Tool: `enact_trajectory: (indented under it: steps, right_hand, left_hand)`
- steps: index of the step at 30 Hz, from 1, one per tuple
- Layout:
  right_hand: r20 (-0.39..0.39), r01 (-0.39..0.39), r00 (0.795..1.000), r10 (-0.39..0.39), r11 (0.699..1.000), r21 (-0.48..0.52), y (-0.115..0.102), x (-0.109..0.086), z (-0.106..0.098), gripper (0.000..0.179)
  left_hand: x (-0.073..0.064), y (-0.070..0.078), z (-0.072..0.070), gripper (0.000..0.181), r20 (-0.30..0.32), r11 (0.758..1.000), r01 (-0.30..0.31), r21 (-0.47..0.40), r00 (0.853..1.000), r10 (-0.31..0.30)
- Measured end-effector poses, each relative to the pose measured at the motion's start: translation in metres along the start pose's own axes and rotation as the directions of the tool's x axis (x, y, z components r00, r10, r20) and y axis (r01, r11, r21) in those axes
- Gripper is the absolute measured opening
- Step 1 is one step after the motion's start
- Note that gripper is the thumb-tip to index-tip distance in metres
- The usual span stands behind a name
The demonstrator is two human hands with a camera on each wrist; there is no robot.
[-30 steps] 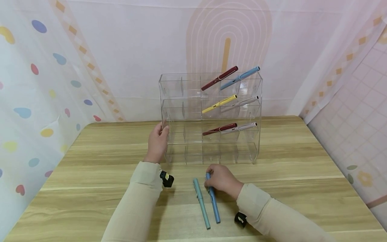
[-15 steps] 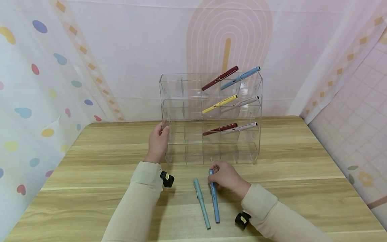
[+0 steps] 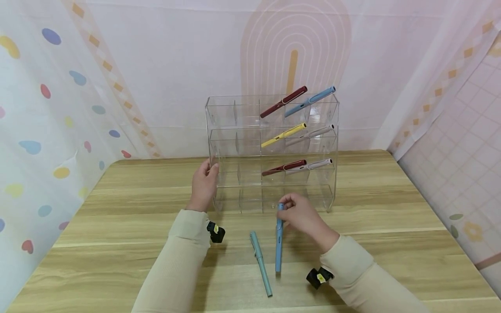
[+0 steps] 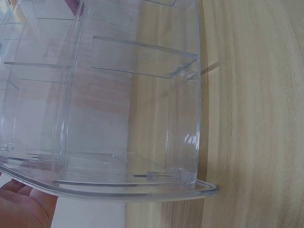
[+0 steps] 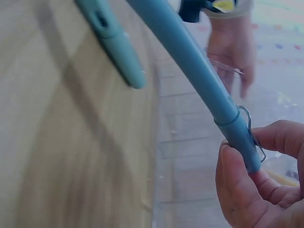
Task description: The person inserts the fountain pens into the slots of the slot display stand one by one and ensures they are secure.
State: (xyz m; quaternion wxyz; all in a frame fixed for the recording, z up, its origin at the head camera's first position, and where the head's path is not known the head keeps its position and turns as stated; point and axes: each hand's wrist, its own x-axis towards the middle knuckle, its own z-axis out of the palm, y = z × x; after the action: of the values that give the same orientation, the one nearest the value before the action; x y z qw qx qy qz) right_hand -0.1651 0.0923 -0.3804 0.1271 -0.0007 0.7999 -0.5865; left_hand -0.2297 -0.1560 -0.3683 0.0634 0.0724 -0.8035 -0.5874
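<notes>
A clear acrylic pen rack (image 3: 250, 199) with tiered compartments stands on the table. My left hand (image 3: 204, 184) holds its left side panel, thumb in front and fingers behind; in the left wrist view only part of that hand shows beyond the panel. In front of the rack, my right hand (image 3: 303, 216) pinches a blue pen (image 3: 278, 248) by its cap end, near the clip. The right wrist view shows thumb and fingers (image 5: 235, 185) around this cap. The pen's far end points toward the near table edge. A teal pen (image 3: 260, 263) lies on the wood left of it.
Upper rack tiers hold dark red pens (image 3: 284, 101), a light blue pen (image 3: 311, 101), a yellow pen (image 3: 283, 135) and pale grey pens (image 3: 315, 165), all leaning right. The wooden table (image 3: 391, 208) meets patterned curtains (image 3: 176, 65) at the back and sides.
My right hand has lifted the blue pen off the table and moved it away from me and slightly right, toward the rack. The left hand and the teal pen stay put.
</notes>
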Motion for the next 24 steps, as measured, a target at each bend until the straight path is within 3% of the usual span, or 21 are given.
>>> enact_trajectory:
  steps: [16,24]
  right_hand:
    - [-0.194,0.102,0.979,-0.058,0.970,0.223,-0.022,-0.006,-0.029,0.031]
    - [-0.364,0.203,0.927,-0.087,0.934,0.294,-0.026,-0.009,-0.032,0.028]
  left_hand:
    - [0.000,-0.001,0.000,0.043,0.001,1.000,-0.009,-0.001,1.000,0.009]
    - [0.001,-0.001,0.000,0.043,0.004,1.000,-0.012,-0.008,1.000,0.012]
